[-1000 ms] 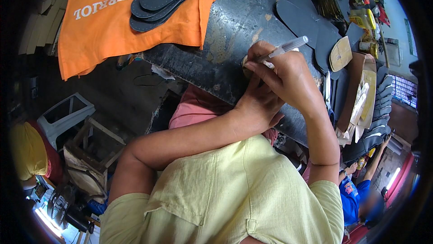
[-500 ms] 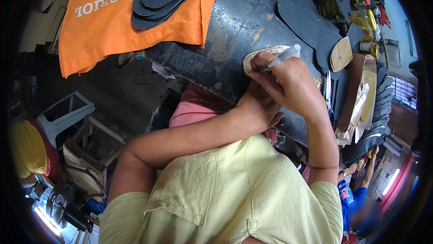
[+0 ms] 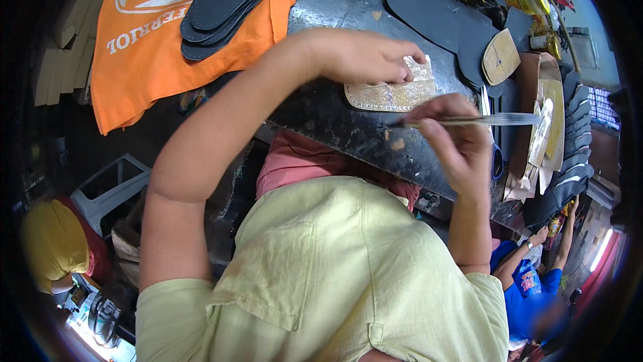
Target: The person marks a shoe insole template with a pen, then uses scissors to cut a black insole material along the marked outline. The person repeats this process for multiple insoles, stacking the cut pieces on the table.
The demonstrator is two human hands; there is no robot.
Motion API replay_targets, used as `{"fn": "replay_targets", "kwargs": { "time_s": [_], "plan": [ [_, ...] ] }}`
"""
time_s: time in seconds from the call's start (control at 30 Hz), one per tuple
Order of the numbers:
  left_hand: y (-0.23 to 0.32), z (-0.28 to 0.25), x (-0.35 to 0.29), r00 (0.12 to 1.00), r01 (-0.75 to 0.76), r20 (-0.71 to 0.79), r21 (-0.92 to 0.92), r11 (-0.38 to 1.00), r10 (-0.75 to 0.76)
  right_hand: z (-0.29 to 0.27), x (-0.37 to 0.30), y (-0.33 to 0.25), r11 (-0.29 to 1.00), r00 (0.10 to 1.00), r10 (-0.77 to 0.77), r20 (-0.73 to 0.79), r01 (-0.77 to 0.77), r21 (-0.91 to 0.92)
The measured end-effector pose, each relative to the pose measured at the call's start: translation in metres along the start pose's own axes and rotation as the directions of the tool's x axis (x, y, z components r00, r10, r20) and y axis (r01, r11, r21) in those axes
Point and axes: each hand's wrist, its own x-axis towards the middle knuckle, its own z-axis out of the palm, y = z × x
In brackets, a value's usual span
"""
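Observation:
A tan, foil-like template point(image 3: 392, 96) with small holes along its rounded edge is on the dark worktable point(image 3: 321, 111). Over its far side lies my left hand point(image 3: 368, 59), fingers bent and a little apart, touching it from above. The contact under the palm is hidden. Nearer to me, my right hand point(image 3: 459, 137) is closed around a pen point(image 3: 506, 119) with a clear barrel. The pen is held almost level, its dark tip pointing left, just off the template's near edge.
Dark cut pieces point(image 3: 224, 0) are stacked on an orange cloth point(image 3: 144, 60) at the left. More dark pieces point(image 3: 429, 17) and another tan template point(image 3: 501, 57) lie right. Scissors point(image 3: 497, 161) sit near an open carton point(image 3: 529, 94). A person in blue point(image 3: 526, 281) works at lower right.
My left arm has swung up from beneath the right one, its hand now over the template's far side. My right hand has drawn back toward me with the pen, uncovering the template.

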Motion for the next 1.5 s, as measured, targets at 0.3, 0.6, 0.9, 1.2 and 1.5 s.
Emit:
{"fn": "replay_targets", "kwargs": {
  "time_s": [0.3,0.6,0.9,1.2,1.5],
  "plan": [
    [0.003,-0.018,0.004,0.978,0.196,0.114,-0.23,0.953,-0.174,0.035,0.007,0.032,0.955,0.992,-0.094,0.082,0.113,-0.274],
    [-0.001,-0.018,0.007,0.979,0.189,0.113,-0.215,0.958,-0.168,0.043,0.016,0.029,0.857,0.971,-0.181,0.158,0.235,-0.458],
    [0.01,-0.013,0.0,0.986,0.165,0.065,-0.198,0.966,-0.155,0.027,0.004,0.03,0.901,0.991,-0.101,0.09,0.129,-0.415],
    [0.012,-0.009,-0.001,0.987,0.16,0.039,-0.168,0.973,-0.156,0.033,0.012,0.037,0.86,0.963,-0.226,0.148,0.269,-0.433],
    [-0.008,0.009,-0.002,0.979,-0.156,-0.09,0.241,0.958,0.182,-0.016,-0.013,0.041,0.853,0.991,-0.112,-0.066,0.062,-0.518]
  ]
}}
